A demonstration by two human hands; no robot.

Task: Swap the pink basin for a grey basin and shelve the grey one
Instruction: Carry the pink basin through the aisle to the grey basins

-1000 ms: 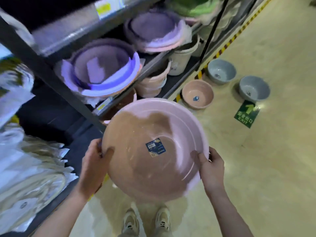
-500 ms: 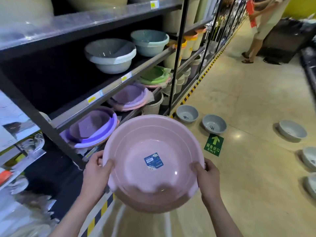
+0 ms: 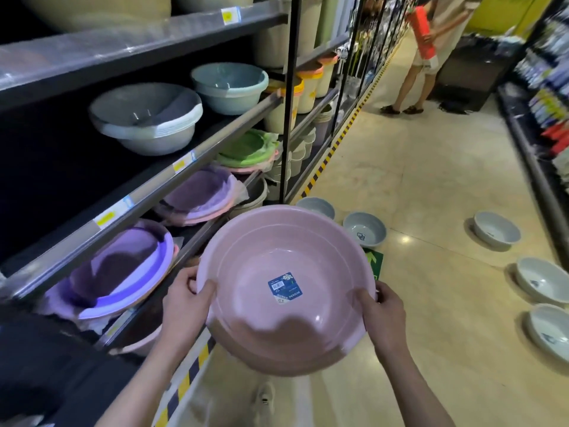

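I hold a pink basin [image 3: 286, 318] with a blue label inside, at waist height in the aisle. My left hand [image 3: 184, 303] grips its left rim and my right hand [image 3: 383, 315] grips its right rim. Two grey basins stand on the floor just beyond it: one [image 3: 365, 229] near the middle, another [image 3: 317, 207] closer to the shelf foot. Several more pale grey basins, such as one [image 3: 496, 231], lie along the right side of the floor.
Dark shelving [image 3: 147, 192] on my left carries a grey basin stack [image 3: 144, 117], a teal basin [image 3: 229, 86], purple basins [image 3: 123, 269] and green ones. A person [image 3: 428, 53] stands far down the aisle. Another shelf [image 3: 548, 124] lines the right.
My view has lifted from the floor and lower shelf toward the aisle. The pink basin stays gripped in both hands and has shifted slightly right, away from the shelf.
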